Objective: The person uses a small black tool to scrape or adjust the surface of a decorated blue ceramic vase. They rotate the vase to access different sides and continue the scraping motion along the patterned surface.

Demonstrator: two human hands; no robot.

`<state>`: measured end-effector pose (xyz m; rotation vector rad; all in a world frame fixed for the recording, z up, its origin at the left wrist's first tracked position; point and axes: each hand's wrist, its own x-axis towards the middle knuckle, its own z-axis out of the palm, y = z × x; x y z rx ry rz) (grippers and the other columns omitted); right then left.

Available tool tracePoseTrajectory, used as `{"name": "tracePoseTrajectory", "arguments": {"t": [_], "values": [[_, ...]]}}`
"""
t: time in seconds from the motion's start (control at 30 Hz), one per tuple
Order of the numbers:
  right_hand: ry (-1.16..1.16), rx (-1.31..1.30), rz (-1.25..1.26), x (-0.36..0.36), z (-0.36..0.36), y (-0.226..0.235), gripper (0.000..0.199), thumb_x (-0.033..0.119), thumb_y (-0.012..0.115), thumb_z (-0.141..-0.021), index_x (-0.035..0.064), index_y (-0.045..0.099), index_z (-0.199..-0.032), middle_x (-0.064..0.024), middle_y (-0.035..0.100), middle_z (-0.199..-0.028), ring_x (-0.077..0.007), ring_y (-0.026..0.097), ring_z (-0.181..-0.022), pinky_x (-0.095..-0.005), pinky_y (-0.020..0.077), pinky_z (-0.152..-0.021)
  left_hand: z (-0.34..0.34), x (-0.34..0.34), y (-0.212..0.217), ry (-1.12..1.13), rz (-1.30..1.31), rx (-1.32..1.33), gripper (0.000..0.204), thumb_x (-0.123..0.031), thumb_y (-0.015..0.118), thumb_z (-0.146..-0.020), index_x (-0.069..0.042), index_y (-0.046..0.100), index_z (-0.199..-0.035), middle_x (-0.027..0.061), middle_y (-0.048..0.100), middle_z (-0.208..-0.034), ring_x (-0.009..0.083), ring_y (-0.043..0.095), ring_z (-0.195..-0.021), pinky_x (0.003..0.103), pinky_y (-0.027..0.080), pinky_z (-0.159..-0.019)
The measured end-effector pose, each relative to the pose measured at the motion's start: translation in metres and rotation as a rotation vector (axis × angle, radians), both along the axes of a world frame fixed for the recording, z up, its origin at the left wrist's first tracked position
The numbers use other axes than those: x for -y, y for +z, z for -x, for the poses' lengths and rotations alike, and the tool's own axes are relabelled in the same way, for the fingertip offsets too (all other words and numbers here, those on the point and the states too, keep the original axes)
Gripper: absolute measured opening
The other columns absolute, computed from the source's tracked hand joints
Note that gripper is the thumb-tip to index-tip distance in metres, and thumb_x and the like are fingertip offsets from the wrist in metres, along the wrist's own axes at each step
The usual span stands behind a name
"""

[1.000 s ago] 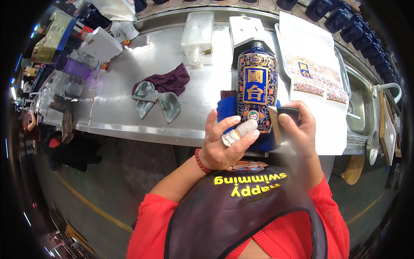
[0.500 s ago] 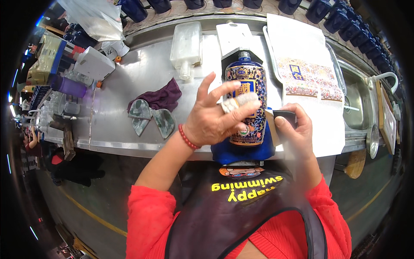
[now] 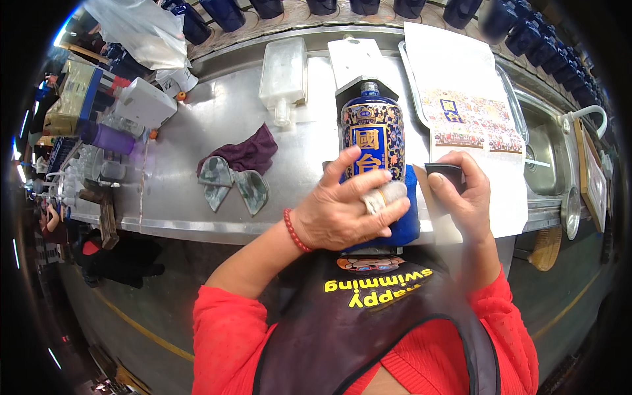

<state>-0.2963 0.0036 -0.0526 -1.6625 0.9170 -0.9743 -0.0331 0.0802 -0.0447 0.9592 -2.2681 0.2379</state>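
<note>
Nearest me: dark apron [image 3: 329,329], w/ yellow lettering. My L hand [image 3: 345,209] is approx. half open, fingers spread across the lower front of the blue patterned bottle [image 3: 372,117]; one finger wrapped in white. Firmness of contact: can't tell. My R hand [image 3: 464,191], just R of bottle, pinches a dark flat piece [image 3: 442,170] betw. thumb & forefinger, no gap. Bottle lies face up on the counter [image 3: 178,158], neck pointing away from me, blue cloth [image 3: 408,227] under its lower end. To L: two mottled green pads [image 3: 250,191] touching a purple cloth [image 3: 253,155]. To R: printed white sheet [image 3: 454,66]. Farther: clear bottle [image 3: 283,72], neck toward me. Far edge: row of dk. blue containers [image 3: 365,6].
</note>
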Motion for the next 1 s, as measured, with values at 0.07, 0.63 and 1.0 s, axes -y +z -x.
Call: {"name": "tracePoseTrajectory", "arguments": {"t": [0.07,0.63,1.0], "values": [[0.14,-0.098,-0.186,0.008,-0.007,0.005,0.013,0.007,0.074,-0.09,-0.0001,0.066,-0.099,-0.0058,0.068,-0.083,-0.0078,0.064,-0.076,-0.0244,0.0502,-0.065,0.01,-0.011,-0.004,-0.02,0.011,-0.03,0.037,-0.043,0.068,-0.089,-0.021,0.073,-0.117,-0.0034,0.071,-0.11,0.0174,0.058,-0.121,0.058,0.027,-0.122],[0.435,-0.244,0.447,0.048,-0.071,0.065,0.018,0.015,0.08,-0.079,0.0111,0.07,-0.094,-0.0039,0.06,-0.078,-0.0232,0.062,-0.073,-0.0373,0.0438,-0.071,0.016,-0.054,-0.047,0.572,-0.269,-0.334,0.08,-0.049,0.079,-0.079,-0.001,0.056,-0.14,0.0147,0.06,-0.134,0.0379,0.041,-0.136,0.064,0.015,-0.118],[0.065,-0.39,0.823,0.057,-0.078,0.071,0.018,0.013,0.082,-0.075,0.0077,0.066,-0.082,-0.0077,0.061,-0.077,-0.0301,0.064,-0.074,-0.0402,0.0502,-0.067,0.02,-0.05,-0.017,0.617,-0.122,-0.098,0.085,-0.058,0.082,-0.075,-0.003,0.063,-0.137,0.0149,0.068,-0.123,0.039,0.045,-0.138,0.068,0.002,-0.119]]}}
